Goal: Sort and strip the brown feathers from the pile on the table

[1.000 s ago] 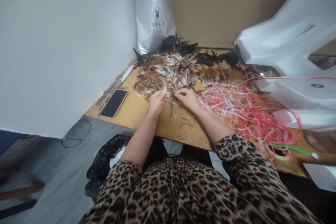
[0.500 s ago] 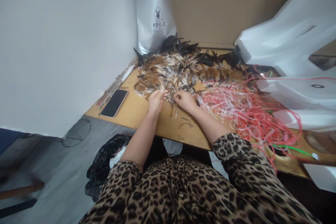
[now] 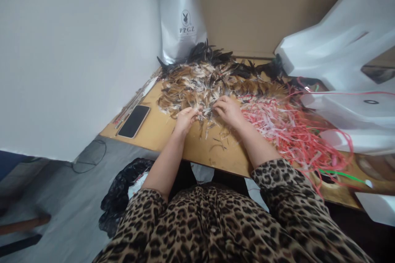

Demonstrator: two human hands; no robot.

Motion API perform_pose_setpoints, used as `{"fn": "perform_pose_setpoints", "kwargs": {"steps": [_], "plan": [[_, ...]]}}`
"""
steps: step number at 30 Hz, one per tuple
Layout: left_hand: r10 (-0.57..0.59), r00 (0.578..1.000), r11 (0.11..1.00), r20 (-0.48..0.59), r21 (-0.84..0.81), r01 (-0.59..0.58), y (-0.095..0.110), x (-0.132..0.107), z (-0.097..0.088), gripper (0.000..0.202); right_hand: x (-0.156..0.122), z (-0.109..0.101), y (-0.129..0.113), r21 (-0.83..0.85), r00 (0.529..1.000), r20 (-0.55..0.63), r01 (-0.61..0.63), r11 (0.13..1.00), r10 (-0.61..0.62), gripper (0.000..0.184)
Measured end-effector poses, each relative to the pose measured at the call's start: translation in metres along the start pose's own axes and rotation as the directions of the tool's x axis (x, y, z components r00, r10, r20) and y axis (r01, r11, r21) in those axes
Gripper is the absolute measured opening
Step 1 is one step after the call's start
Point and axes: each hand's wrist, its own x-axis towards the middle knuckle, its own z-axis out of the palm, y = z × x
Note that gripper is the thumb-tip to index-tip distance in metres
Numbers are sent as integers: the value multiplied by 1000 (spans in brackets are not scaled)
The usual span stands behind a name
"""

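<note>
A broad pile of brown, cream and black feathers (image 3: 185, 84) covers the back of the wooden table (image 3: 166, 137). At the pile's front edge, my left hand (image 3: 185, 119) is closed in a pinch on pale feathers, their tips poking out past the fingers. My right hand (image 3: 228, 111) sits just to the right and a little higher, thumb and forefinger pinched at a feather among the others. A small gap with loose feathers separates the two hands. Beside my right forearm lies a tangle of pink and white plastic strips (image 3: 274, 127).
A phone (image 3: 134, 121) lies at the table's left, near thin rods along the wall. Behind the feathers stands a silver bag (image 3: 182, 16). White machine-like shapes (image 3: 339, 49) fill the right side. A black plastic bag (image 3: 123, 185) is on the floor.
My right hand has moved up and to the right, onto the edge of the feather pile. My left hand has barely shifted, still pinching.
</note>
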Motion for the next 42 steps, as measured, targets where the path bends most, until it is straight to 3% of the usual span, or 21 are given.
{"fn": "perform_pose_setpoints", "kwargs": {"steps": [5,10,14,18,21,26,34,38,42], "plan": [[-84,994,991,64,110,77,1,-5,5,23,3,-5,-3,-74,997,30,78,994,-76,22],[-93,988,988,121,136,76,-3,-5,5,22,3,-3,-10,-59,997,27,71,996,-69,23],[-93,992,993,84,86,86,-4,-3,5,18,2,0,-12,52,999,-39,-3,999,5,25],[-46,999,999,2,17,46,-4,-1,5,15,2,0,-14,175,969,-177,-142,974,173,29],[9,1000,1000,-21,-10,-9,-5,1,4,15,4,3,-20,389,928,-132,-276,879,349,19],[20,1000,1000,3,18,-20,-7,2,4,17,5,16,-34,643,834,202,-509,572,514,28],[-12,997,999,73,40,9,-7,-3,8,19,4,38,-36,810,778,265,-500,307,569,34],[-71,991,997,117,22,69,-7,-3,6,20,5,35,-35,838,774,285,-488,245,566,34],[-126,984,992,129,15,125,-8,-3,4,19,5,30,-34,826,801,239,-464,318,548,32]]}}
